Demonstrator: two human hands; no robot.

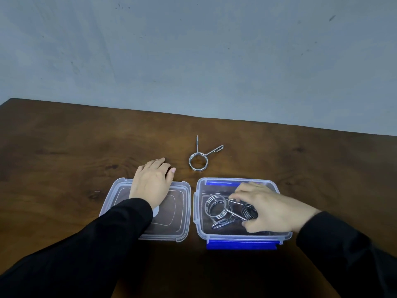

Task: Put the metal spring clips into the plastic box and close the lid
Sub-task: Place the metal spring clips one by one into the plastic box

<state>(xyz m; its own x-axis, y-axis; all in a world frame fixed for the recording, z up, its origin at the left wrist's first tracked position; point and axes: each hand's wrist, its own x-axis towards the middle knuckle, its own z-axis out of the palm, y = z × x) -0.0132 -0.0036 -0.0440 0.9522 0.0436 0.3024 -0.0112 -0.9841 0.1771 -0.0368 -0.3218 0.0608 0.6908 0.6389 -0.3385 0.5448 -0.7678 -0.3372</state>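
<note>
A clear plastic box (200, 222) with blue latches stands open on the wooden table. Inside it lie metal spring clips; one coil (214, 207) shows at the left of the box. My right hand (270, 209) reaches into the box, its thumb and fingers pinched on a spring clip (236, 214) there. One more spring clip (198, 161) lies on the table just behind the box, handles pointing away. The clear lid (182, 211) lies flat to the left of the box. My left hand (152, 181) rests palm down on the lid's far edge.
The dark wooden table (64, 158) ends at a grey wall at the back. Black sleeves cover both forearms.
</note>
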